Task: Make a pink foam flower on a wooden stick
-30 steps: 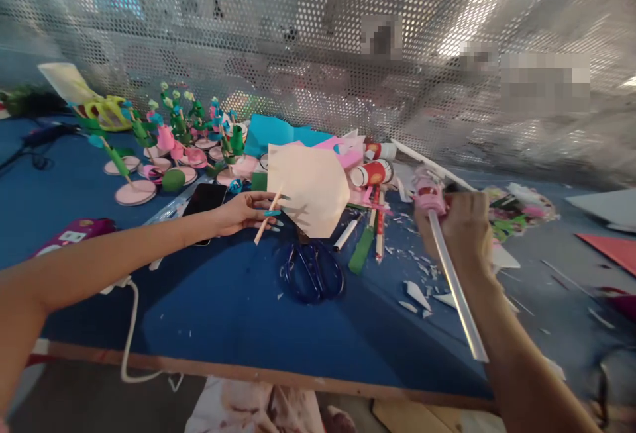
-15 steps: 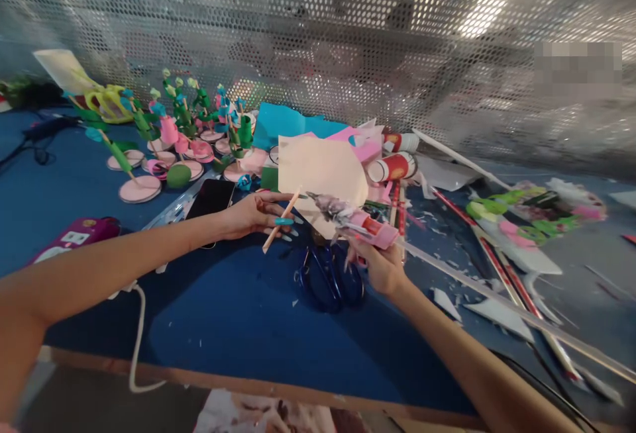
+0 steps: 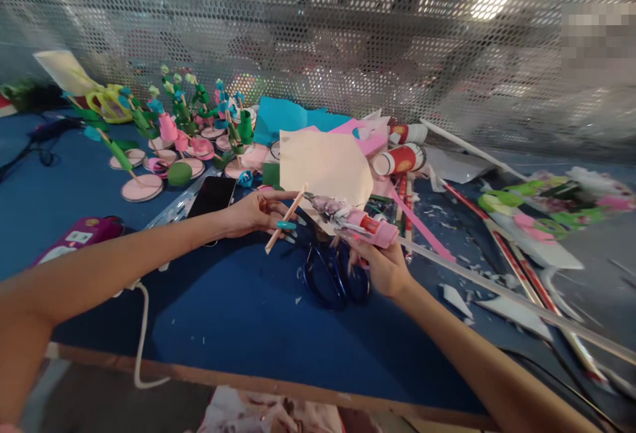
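Pinching a wooden stick (image 3: 293, 207) in my left hand (image 3: 253, 213), just left of the blue scissors (image 3: 342, 277); right hand (image 3: 390, 267) wrapped round glue gun (image 3: 370, 226) over them. Its tip nears the stick: if hot, a slip could burn me.

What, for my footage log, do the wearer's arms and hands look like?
The left forearm and right forearm are bare, with no sleeve or watch visible. The ungloved left hand has long nails, one turquoise, others pale; nails on the ungloved right hand are too unclear to describe.
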Tool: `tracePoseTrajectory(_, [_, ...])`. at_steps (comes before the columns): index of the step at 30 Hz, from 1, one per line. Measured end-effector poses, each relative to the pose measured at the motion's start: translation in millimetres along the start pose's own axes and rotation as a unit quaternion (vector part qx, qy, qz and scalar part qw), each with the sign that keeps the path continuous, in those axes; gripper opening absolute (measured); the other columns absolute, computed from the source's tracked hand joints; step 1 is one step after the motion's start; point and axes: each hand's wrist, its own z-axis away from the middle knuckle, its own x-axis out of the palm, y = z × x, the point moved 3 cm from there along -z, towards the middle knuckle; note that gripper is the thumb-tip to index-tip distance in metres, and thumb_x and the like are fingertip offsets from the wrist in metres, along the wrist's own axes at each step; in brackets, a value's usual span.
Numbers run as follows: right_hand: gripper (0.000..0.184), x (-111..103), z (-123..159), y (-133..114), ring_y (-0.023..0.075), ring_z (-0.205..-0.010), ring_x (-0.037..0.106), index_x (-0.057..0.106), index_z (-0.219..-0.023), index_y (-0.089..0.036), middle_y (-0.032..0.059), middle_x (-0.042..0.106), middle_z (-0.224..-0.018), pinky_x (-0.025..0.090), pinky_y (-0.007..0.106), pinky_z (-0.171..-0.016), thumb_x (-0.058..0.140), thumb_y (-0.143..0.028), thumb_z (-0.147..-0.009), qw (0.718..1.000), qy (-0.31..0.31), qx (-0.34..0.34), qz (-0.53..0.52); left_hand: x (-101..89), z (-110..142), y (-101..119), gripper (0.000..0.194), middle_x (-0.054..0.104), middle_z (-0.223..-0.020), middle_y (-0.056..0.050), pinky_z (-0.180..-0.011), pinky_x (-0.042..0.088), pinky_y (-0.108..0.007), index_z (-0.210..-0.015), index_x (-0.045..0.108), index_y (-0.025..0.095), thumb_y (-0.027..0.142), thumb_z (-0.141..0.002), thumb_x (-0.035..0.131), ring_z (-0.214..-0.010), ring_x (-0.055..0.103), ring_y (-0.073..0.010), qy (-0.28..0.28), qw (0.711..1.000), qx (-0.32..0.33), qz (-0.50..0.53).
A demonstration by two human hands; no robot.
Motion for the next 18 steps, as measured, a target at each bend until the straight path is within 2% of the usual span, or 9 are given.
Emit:
tracePoseTrajectory(6, [0.027,0.2,0.7,-2.7,0.0082,-0.036,0.037,0.056,-0.064,-0.02,-0.0035,0.047,-0.046,0.035,0.023,-0.032,0.062,-0.045,-0.073,1.0,0.0,0.001,0.002,1.0,-0.1,-1.3,0.071,0.069,-0.083,-0.003,-0.062,0.058,-0.027,-0.12,0.057,0.019,-0.005,-0.056,0.073,-0.068,0.067,-0.0137,-0.025,1.0,0.0,0.005])
tracePoseTrajectory(13, [0.031,0.1,2.1,-4.4,0.0094,-0.041,0.041,0.051,-0.057,-0.02,-0.0024,0.046,-0.048,0.035,0.023,-0.036,0.061,-0.044,-0.075,0.999,0.001,-0.016,0.031,-1.3,-1.1,-3.2,0.073,0.07,-0.085,-0.003,-0.064,0.057,-0.026,-0.125,0.054,0.022,-0.004,-0.059,0.071,-0.069,0.067,-0.0124,-0.027,1.0,0.005,-0.005])
tracePoseTrajectory(18, [0.031,-0.3,2.6,-1.1,0.0084,-0.038,0.038,0.051,-0.058,-0.02,-0.0039,0.043,-0.045,0.033,0.023,-0.035,0.06,-0.044,-0.076,1.0,-0.007,-0.004,0.02,-2.9,-2.0,-4.3,0.074,0.069,-0.088,-0.004,-0.065,0.056,-0.025,-0.127,0.052,0.022,-0.002,-0.06,0.072,-0.071,0.067,-0.0127,-0.04,0.999,0.014,-0.015])
